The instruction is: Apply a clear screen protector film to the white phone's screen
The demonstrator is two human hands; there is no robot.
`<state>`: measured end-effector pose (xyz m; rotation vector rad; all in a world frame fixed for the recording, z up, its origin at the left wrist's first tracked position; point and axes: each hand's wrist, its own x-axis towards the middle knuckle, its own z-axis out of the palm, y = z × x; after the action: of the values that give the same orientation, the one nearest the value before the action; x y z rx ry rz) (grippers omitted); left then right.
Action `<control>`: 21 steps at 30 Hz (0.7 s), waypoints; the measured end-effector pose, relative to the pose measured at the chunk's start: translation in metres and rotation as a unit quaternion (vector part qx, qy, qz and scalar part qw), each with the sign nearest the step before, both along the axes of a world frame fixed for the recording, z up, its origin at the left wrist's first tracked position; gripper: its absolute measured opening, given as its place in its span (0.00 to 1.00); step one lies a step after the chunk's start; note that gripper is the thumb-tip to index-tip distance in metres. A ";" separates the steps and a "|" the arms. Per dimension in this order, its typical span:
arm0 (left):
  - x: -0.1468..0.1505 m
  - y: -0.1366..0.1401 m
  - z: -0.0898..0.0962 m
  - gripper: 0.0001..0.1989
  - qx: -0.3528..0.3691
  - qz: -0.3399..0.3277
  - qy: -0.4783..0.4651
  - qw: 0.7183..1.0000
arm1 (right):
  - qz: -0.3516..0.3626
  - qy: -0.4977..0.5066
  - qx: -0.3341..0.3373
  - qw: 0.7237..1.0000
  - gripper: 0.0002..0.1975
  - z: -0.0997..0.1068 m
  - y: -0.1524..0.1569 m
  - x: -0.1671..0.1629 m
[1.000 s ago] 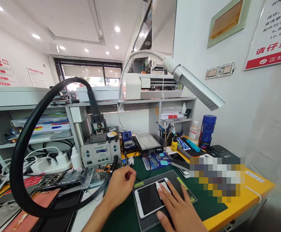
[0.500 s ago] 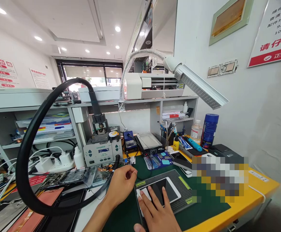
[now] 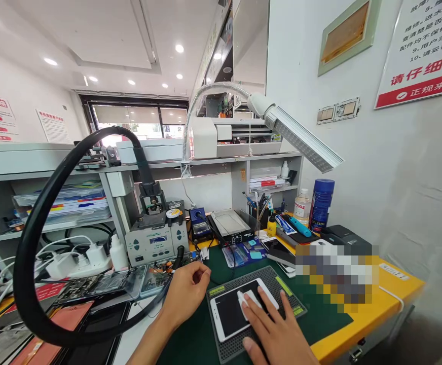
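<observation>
A white-framed tablet with a dark screen lies face up on a grey perforated mat. My right hand is spread over its right part, fingers stretched out and apart. Beneath those fingertips a small white cloth or wipe is pressed against the screen, partly hidden by them. My left hand hovers left of the tablet, apart from it, its fingers curled closed. Nothing shows between them.
A thick black hose loops in front at left, from the grey soldering station. Circuit boards lie behind it. Phones, a blue can and a blurred area stand right. A lamp hangs above.
My right hand has slid right across the tablet with the white cloth under its fingers, uncovering the screen's left part. My left hand stays closed in nearly the same place. The view has turned slightly right.
</observation>
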<state>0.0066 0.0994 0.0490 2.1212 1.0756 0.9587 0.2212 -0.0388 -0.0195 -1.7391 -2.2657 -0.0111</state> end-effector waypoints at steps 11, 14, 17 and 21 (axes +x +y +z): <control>-0.001 -0.002 0.000 0.13 -0.003 -0.008 -0.007 1.000 | -0.129 0.012 -0.075 0.989 0.29 0.023 -0.028 0.029; -0.001 -0.001 -0.002 0.12 0.000 -0.011 -0.008 1.000 | -0.125 -0.005 -0.049 0.991 0.29 0.017 -0.030 0.030; 0.000 0.000 -0.004 0.11 0.002 -0.013 -0.007 1.000 | -0.109 -0.022 -0.015 0.994 0.28 0.006 -0.029 0.031; 0.000 -0.001 -0.005 0.11 0.008 -0.014 -0.004 1.000 | -0.041 -0.073 0.092 0.992 0.29 -0.013 -0.022 0.027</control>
<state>0.0069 0.0988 0.0442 2.1372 1.0345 0.9645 0.2484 -0.0605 -0.0323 -1.7839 -2.2090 -0.3621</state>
